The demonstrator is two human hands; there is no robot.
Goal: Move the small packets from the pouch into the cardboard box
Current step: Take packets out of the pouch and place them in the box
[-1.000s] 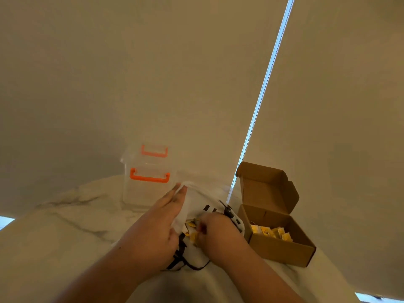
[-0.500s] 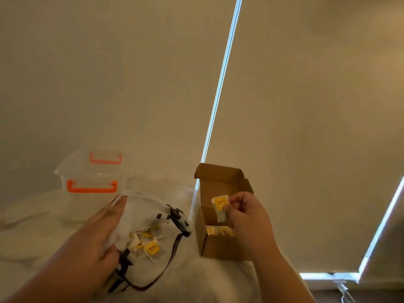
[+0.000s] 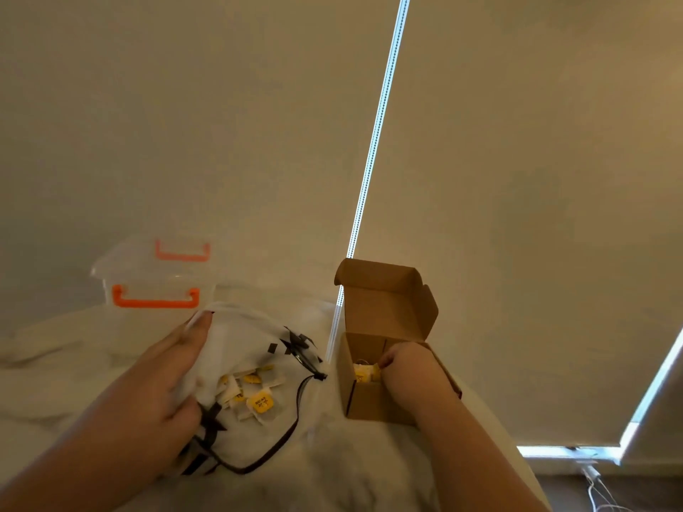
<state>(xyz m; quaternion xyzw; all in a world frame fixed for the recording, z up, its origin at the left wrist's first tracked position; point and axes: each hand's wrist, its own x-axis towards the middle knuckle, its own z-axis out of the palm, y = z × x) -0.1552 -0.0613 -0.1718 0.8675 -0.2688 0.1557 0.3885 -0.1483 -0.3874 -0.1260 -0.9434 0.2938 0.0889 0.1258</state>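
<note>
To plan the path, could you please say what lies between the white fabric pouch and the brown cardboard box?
Head view: a narrow strip of white bedding lies between the pouch and the box.
</note>
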